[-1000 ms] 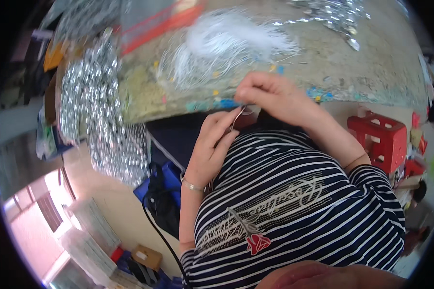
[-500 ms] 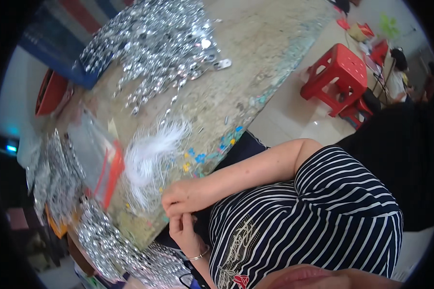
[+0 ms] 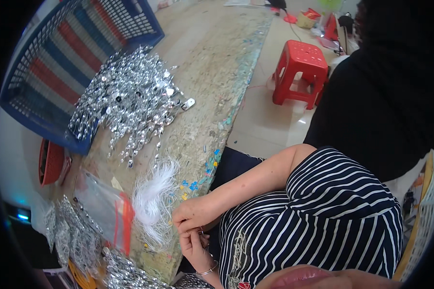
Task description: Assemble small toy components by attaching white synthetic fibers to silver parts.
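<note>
My right hand point(image 3: 194, 213) and my left hand point(image 3: 194, 244) meet at the near edge of the worktable, fingers bent and pinched together. A small shiny bit shows between them, too small to name; whether it is held or worn I cannot tell. A bracelet circles my left wrist. Just beyond my hands a loose hank of white thread point(image 3: 152, 204) lies on the table, its strands spread around. Farther off, a heap of shiny silver bead-like strands point(image 3: 125, 103) spills from a blue basket point(image 3: 14, 103) lying on its side, with red and blue stripes inside.
A clear plastic bag with a red edge point(image 3: 123, 216) lies left of the thread. More silver strands point(image 3: 77, 226) hang beside it. Small blue and yellow bits point(image 3: 193, 186) dot the worn table edge. A red basket point(image 3: 50, 161) and a red stool point(image 3: 301, 72) stand farther off.
The view has shifted, so more of the blue basket shows and the table sits lower. My hands stay together, with their fingers slightly rearranged.
</note>
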`<state>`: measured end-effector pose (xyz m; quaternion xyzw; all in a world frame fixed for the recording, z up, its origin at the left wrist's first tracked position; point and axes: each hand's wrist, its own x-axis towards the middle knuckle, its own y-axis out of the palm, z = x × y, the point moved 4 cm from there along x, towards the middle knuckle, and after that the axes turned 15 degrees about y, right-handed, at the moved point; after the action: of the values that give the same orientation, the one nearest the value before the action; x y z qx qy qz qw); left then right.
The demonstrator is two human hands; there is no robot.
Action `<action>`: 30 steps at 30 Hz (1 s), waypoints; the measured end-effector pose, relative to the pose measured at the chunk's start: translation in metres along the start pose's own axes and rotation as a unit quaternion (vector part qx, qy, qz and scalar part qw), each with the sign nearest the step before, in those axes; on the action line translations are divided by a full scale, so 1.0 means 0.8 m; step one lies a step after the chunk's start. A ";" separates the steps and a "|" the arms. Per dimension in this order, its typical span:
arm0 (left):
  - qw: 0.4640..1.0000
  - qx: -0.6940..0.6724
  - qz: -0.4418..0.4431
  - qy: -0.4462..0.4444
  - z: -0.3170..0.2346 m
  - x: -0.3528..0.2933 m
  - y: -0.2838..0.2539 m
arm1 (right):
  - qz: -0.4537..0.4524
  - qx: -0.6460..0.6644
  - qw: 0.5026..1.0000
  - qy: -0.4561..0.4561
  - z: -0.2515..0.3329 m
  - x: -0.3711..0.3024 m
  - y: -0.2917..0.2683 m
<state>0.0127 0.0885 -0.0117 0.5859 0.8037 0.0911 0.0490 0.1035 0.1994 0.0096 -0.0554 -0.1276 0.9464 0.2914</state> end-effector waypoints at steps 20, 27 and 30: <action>0.997 0.022 0.060 -0.048 -0.003 0.016 -0.032 | 0.031 -0.053 0.974 0.219 -0.026 -0.075 -0.002; 0.999 0.032 0.008 -0.034 0.003 0.010 -0.038 | 0.077 -0.025 0.961 0.266 -0.022 -0.079 -0.031; 0.999 0.022 -0.008 -0.036 -0.001 0.003 -0.039 | 0.080 0.022 0.950 0.301 -0.018 -0.061 -0.034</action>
<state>-0.0173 0.0817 -0.0172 0.5833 0.8080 0.0516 0.0652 0.1610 0.1960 0.0047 -0.3411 -0.0086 0.9086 0.2408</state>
